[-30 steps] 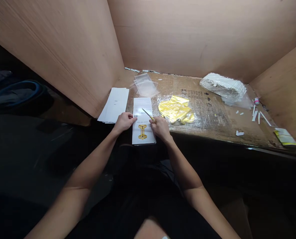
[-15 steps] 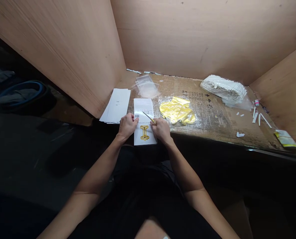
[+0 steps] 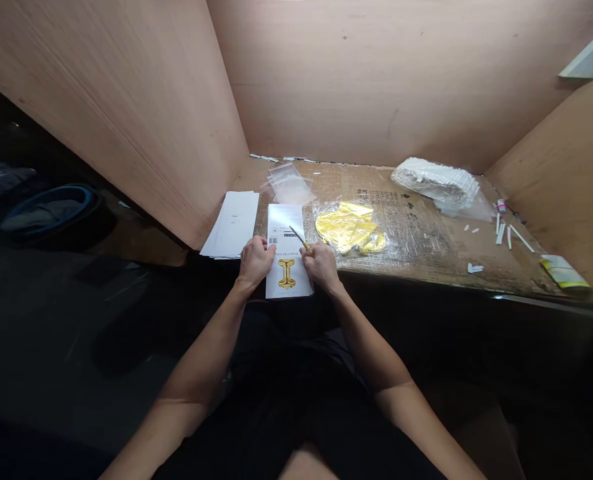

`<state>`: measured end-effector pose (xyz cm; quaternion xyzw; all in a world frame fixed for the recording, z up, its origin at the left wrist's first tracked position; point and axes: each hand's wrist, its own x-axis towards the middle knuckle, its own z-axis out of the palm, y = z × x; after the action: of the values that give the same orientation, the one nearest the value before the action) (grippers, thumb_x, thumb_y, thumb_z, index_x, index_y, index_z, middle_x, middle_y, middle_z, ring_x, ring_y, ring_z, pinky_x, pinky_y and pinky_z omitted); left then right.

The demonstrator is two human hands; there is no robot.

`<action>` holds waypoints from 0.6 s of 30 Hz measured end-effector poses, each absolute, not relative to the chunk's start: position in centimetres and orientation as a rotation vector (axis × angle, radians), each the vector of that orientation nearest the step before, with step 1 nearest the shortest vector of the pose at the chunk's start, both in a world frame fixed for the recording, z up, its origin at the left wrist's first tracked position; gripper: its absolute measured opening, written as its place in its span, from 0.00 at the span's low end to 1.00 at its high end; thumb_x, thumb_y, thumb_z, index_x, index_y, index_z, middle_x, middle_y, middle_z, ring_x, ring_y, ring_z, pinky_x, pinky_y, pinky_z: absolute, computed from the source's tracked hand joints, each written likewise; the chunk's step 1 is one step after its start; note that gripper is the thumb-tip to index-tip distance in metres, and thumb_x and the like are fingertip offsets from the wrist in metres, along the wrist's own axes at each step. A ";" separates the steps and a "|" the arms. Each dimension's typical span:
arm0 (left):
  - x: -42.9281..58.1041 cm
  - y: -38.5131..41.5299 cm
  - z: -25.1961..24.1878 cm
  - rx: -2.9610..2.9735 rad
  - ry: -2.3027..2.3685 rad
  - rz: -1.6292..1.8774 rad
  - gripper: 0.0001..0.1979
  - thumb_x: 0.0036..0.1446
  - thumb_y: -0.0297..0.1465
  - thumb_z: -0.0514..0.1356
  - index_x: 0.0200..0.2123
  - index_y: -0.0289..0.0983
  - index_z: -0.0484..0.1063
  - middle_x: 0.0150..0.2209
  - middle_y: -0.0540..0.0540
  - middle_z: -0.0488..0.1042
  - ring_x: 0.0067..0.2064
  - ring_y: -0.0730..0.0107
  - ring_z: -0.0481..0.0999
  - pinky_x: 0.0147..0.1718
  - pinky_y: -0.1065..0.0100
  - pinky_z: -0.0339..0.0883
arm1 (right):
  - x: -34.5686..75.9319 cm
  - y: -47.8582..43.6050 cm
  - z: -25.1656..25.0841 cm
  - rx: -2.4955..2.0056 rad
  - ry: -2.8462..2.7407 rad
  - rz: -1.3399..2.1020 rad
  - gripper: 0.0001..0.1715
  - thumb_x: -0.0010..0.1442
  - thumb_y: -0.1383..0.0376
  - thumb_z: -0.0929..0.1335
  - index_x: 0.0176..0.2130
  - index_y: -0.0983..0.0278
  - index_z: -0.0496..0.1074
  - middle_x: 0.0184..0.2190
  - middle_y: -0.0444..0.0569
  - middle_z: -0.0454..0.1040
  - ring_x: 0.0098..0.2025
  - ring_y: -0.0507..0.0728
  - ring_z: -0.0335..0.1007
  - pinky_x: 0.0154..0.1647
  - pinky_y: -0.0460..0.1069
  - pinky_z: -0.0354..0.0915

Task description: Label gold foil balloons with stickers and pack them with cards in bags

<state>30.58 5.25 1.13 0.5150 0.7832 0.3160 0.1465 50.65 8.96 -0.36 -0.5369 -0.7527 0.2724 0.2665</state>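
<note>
I log the left fingers (image 3: 262,248) as released: they rest on the left side of a white printed foil-balloon card (image 3: 286,220), just beside its barcode, with no visible grip. The right fingers (image 3: 312,252) are clenched on a slim yellow pencil-like tool (image 3: 299,238), whose pale tip points up and to the left over the card; I cannot confirm whether it touches the surface. The card lies on a cardboard-topped bench (image 3: 476,250), directly under both sets of fingers, with its gold letter I print nearest me. To the left of the left fingers is a stack of white sheets (image 3: 231,227). Ahead of the fingers, beyond the card, lie clear plastic bags (image 3: 290,185). To the right of the right fingers is a crumpled gold foil balloon (image 3: 349,228) on clear plastic. Well to the right of the fingers are a plastic-wrapped white bundle (image 3: 435,183), loose white sticks (image 3: 509,235) and a yellow-and-white packet (image 3: 564,272) near the bench edge.
</note>
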 end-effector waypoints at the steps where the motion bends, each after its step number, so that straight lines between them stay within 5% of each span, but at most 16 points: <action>1: 30.5 5.3 1.1 1.472 2.247 0.954 0.09 0.64 0.36 0.64 0.39 0.41 0.66 0.42 0.38 0.80 0.47 0.49 0.81 0.49 0.54 0.72 | 50.6 9.0 -0.5 -1.433 -1.995 0.758 0.20 0.73 0.57 0.66 0.32 0.63 0.76 0.36 0.49 0.72 0.38 0.56 0.68 0.42 0.49 0.59; 8: 30.7 6.0 1.8 1.186 1.714 1.513 0.16 0.66 0.41 0.61 0.49 0.40 0.62 0.43 0.43 0.77 0.43 0.61 0.81 0.44 0.61 0.76 | 49.9 10.5 0.3 -1.096 -1.542 1.057 0.18 0.68 0.50 0.67 0.43 0.62 0.74 0.36 0.48 0.74 0.37 0.56 0.70 0.42 0.50 0.67; 12: 31.5 6.4 4.6 1.312 1.497 1.790 0.21 0.67 0.44 0.61 0.56 0.41 0.62 0.49 0.40 0.76 0.53 0.57 0.80 0.55 0.58 0.75 | 49.4 12.2 4.0 -0.869 -1.471 1.097 0.22 0.66 0.50 0.69 0.52 0.63 0.72 0.33 0.45 0.72 0.32 0.53 0.66 0.36 0.48 0.66; 18: 31.4 8.0 4.5 1.409 1.300 1.768 0.21 0.63 0.39 0.64 0.52 0.42 0.58 0.54 0.39 0.75 0.60 0.54 0.77 0.60 0.53 0.74 | 48.5 13.4 5.4 -0.847 -1.612 0.993 0.20 0.70 0.48 0.66 0.51 0.60 0.70 0.36 0.46 0.73 0.34 0.52 0.67 0.36 0.47 0.66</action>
<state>31.37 7.97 4.47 0.5211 0.4810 0.6539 0.2638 48.51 13.35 5.45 -0.3517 -0.6691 0.4122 0.5086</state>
